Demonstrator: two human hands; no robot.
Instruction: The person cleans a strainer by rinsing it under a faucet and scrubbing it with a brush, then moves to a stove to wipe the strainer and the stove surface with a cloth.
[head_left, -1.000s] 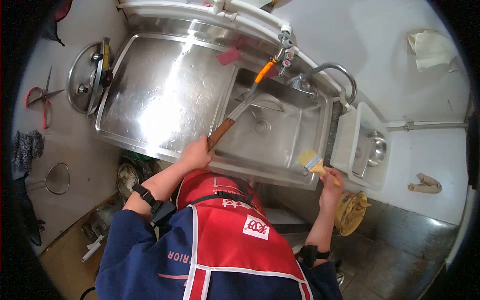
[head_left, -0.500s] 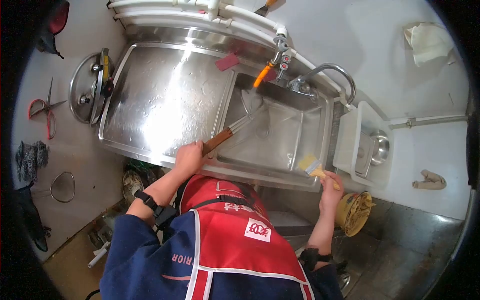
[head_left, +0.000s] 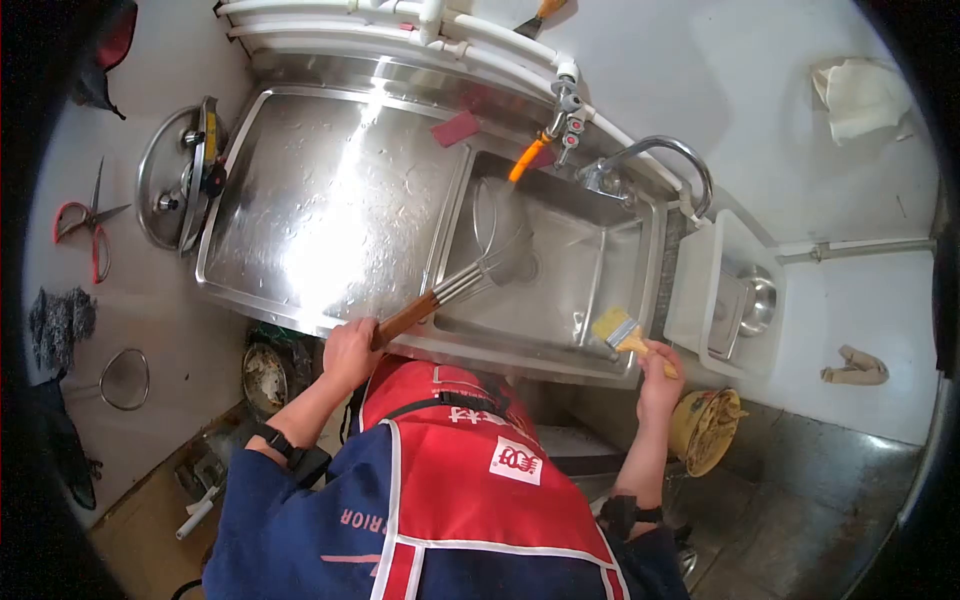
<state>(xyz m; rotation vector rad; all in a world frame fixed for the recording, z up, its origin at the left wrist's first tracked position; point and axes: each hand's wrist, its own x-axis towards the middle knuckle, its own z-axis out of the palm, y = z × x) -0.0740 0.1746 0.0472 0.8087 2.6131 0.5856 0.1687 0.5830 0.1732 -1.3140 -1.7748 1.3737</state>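
Note:
My left hand is closed around the brown wooden handle of a wire strainer. The strainer's metal rods and rounded wire head reach into the sink basin, below an orange hose end on a tap. Its mesh is blurred and partly lost against the steel. My right hand grips a flat brush by its pale wooden handle. The yellowish bristles point up and left over the basin's front right corner.
Left of the basin is a wet steel drainboard with a dark red cloth behind. A curved faucet rises back right. A white tub holds a metal bowl. Below is a yellow bucket. Scissors hang left.
My left hand has moved left and toward me, drawing the strainer's handle back and turning its head. My right hand and the brush have barely shifted.

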